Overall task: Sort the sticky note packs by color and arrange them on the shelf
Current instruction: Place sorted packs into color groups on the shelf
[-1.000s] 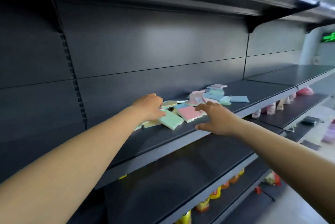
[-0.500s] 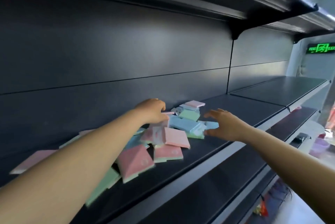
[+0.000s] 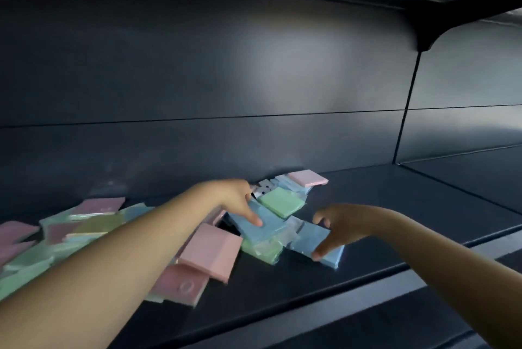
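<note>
One dark metal shelf [image 3: 353, 272] carries a loose heap of sticky note packs [image 3: 113, 233] in pink, green and blue, running from its left end toward the middle. Left hand [image 3: 240, 203] lies over the heap's right part, fingers straight, index tip pressing a blue pack [image 3: 262, 228] just in front of a green pack [image 3: 281, 201]. Right hand [image 3: 336, 231] is at the heap's right edge, thumb and curled fingers gripping another blue pack [image 3: 316, 244] flat on the shelf.

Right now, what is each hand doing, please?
Left hand: open, fingers pressing a blue pack.
Right hand: closing on another blue pack, thumb and fingers around it.
</note>
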Action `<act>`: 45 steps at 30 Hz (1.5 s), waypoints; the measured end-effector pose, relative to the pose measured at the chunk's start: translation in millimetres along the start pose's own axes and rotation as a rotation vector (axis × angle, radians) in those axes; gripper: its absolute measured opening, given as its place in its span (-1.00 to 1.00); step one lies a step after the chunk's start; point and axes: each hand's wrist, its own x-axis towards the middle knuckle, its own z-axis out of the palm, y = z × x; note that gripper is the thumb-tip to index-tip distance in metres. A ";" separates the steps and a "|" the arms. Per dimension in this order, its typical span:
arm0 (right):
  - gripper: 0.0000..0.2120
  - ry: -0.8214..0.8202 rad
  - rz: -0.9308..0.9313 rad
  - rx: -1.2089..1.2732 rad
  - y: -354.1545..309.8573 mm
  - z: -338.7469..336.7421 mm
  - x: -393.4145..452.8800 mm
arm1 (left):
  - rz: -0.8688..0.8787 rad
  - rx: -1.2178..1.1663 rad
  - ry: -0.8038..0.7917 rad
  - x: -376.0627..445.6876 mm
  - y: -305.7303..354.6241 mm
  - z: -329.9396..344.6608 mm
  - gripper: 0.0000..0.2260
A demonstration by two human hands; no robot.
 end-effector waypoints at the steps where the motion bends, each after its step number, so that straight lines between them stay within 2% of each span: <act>1: -0.18 -0.011 -0.022 -0.014 3.2 -1.4 3.2 | -0.031 -0.002 -0.008 2.8 1.9 2.6 -0.60; 7: -0.23 -0.053 -0.096 0.010 21.1 -8.8 19.3 | -0.164 -0.129 -0.050 3.3 13.1 13.7 -0.51; 10: -0.22 -0.056 -0.122 0.051 28.2 -8.3 22.7 | -0.258 -0.213 -0.081 6.6 14.0 17.7 -0.57; 13: -0.38 -0.080 -0.160 0.189 38.7 -4.5 27.2 | -0.357 -0.333 -0.146 3.0 21.9 17.9 -0.40; 15: -0.52 -0.100 -0.160 0.307 45.4 -0.7 31.9 | -0.392 -0.370 -0.163 0.1 24.9 19.1 -0.41; 19: -0.75 -0.125 -0.151 0.545 47.8 2.6 35.2 | -0.409 -0.585 -0.050 -7.0 21.2 23.9 -0.47; 22: -0.84 -0.095 -0.132 0.761 45.7 -4.5 32.7 | -0.405 -0.877 0.121 -16.1 18.1 22.8 -0.79; 23: -0.86 -0.072 -0.129 0.811 44.8 -8.5 31.1 | -0.400 -0.953 0.174 -20.7 18.0 20.5 -0.83; 27: -0.92 0.083 -0.144 0.948 29.0 -25.9 16.9 | -0.404 -1.149 0.369 -44.1 7.2 10.4 -0.80; 31: -0.93 0.186 -0.200 1.077 -12.1 -32.6 2.3 | -0.346 -1.378 0.503 -79.0 -18.5 9.2 -0.77; 33: -0.94 0.215 -0.230 1.112 -42.4 -30.4 -4.4 | -0.346 -1.476 0.551 -103.9 -33.1 12.4 -0.84; 39: -0.90 0.212 -0.310 1.234 -158.2 -10.9 -30.7 | -0.410 -1.564 0.674 -203.6 -109.3 26.7 -0.84; 45: -0.88 0.371 -0.307 1.233 -293.1 18.1 -70.0 | -0.420 -1.670 0.754 -324.4 -202.6 42.4 -0.85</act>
